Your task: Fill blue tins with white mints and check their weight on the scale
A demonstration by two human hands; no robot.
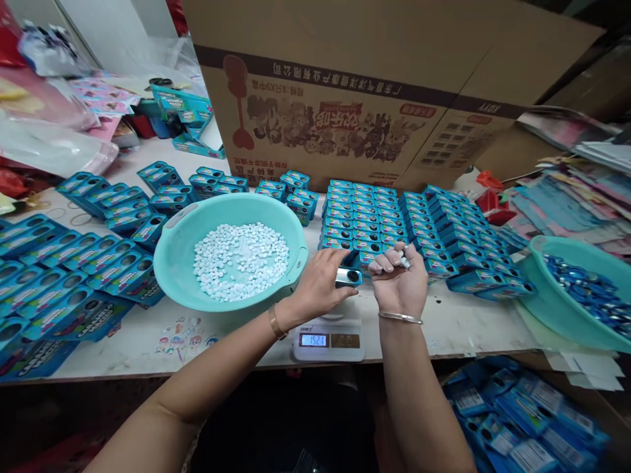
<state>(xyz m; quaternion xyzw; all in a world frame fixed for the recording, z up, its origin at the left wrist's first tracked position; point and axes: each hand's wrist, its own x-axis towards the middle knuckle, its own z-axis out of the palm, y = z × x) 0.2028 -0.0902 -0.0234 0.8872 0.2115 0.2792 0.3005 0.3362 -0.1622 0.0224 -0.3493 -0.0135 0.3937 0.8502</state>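
My left hand (320, 282) is closed around a small blue box (348, 276) with a round hole in its top, held over the white digital scale (329, 341). The display reads what looks like 1521. To the right, my right hand (401, 282) is turned palm up with its fingers curled round a few white candies (404, 259). Left of my hands sits a turquoise basin (172, 263) holding many loose white candies (241, 256).
Rows of blue boxes (365, 223) stand behind my hands, and more boxes (73, 263) fill the left. A big cardboard carton (355, 85) rises at the back. At right is a turquoise basin (532, 263) of blue pieces; below it lies a heap of blue packages (522, 420).
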